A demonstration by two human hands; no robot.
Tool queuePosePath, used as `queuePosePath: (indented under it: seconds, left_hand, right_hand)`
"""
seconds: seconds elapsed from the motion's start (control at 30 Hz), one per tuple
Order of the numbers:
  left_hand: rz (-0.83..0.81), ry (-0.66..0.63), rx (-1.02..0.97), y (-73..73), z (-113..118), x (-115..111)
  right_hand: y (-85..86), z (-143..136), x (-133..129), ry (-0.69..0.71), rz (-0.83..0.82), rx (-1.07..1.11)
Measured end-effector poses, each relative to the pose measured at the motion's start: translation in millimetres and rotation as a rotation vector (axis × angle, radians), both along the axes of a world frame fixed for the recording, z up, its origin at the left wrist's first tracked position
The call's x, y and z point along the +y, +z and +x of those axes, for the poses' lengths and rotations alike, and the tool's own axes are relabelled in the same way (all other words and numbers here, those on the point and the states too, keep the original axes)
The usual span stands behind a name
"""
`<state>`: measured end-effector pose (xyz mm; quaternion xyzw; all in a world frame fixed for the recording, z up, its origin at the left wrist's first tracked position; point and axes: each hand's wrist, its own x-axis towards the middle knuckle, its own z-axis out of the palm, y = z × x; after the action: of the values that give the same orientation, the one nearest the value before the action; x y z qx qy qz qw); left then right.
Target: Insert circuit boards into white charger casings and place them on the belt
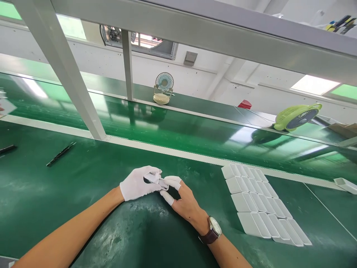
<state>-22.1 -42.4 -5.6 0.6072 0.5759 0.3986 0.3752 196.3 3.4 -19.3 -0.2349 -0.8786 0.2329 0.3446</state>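
My left hand (139, 183), in a white glove, is closed on a small white plastic part (155, 178) with a clear or shiny face. White finger cots cover the thumb and fingertips of my right hand (180, 195), which pinches the same part from the right. The part is held just above the green work surface (134, 230); its exact kind is hard to make out between the fingers. To the right, several white rectangular plastic trays (252, 225) lie in slanted, overlapping rows.
A pen-like black tool (61, 153) lies at left. Beyond the white ledge (167, 150) runs a green conveyor belt (181, 132). A small fan (164, 87) and a green fan (297, 117) stand behind it. A metal post (67, 70) rises at left. One white tray (346, 185) rests far right.
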Motion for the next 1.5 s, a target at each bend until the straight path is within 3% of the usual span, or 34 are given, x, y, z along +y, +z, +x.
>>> queuePosePath:
  seconds: [0.2,0.4,0.63,0.8,0.93,1.07,1.17,1.23,1.33,1.4,1.5]
  left_hand:
    - [-0.016,-0.006,-0.044,-1.4,-0.3,-0.6]
    - [-0.059,0.020,-0.041,2.4,-0.1,-0.4]
    - [-0.098,0.010,-0.067,7.0,-1.9,1.3]
    - [-0.087,0.015,-0.082,3.4,-6.3,2.4]
    - [-0.032,0.018,-0.116,-1.4,-9.7,4.5]
    - [-0.032,0.008,-0.037,-1.4,-11.2,7.1]
    - [-0.025,-0.020,0.031,-3.5,-9.8,8.1]
    - [0.031,-0.032,0.075,-8.3,-6.1,7.6]
    - [0.223,-0.039,0.132,-16.4,5.5,4.4]
    - [0.383,-0.022,0.164,-17.5,16.3,1.6]
    - [0.586,0.019,0.213,-10.4,30.8,-1.4]
  right_hand:
    - [-1.2,-0.3,1.0,0.030,-0.009,-0.006]
    - [-1.1,6.7,2.7,-0.015,-0.282,0.007]
    - [-0.4,-1.6,1.2,0.086,-0.016,-0.104]
    - [2.8,-5.4,0.4,0.033,0.107,-0.090]
    - [4.9,-1.8,2.2,-0.046,0.099,-0.021]
    - [0.3,-1.4,4.0,0.024,0.030,-0.074]
    - [-3.8,-3.2,4.7,0.010,-0.172,0.017]
    - [-4.2,-4.3,5.0,-0.065,-0.445,0.188]
    - [0.6,-5.5,5.7,-0.142,-0.932,0.488]
    - [6.4,-6.4,5.8,-0.096,-1.194,0.585]
    - [13.6,-8.0,4.6,-0.009,-1.388,0.605]
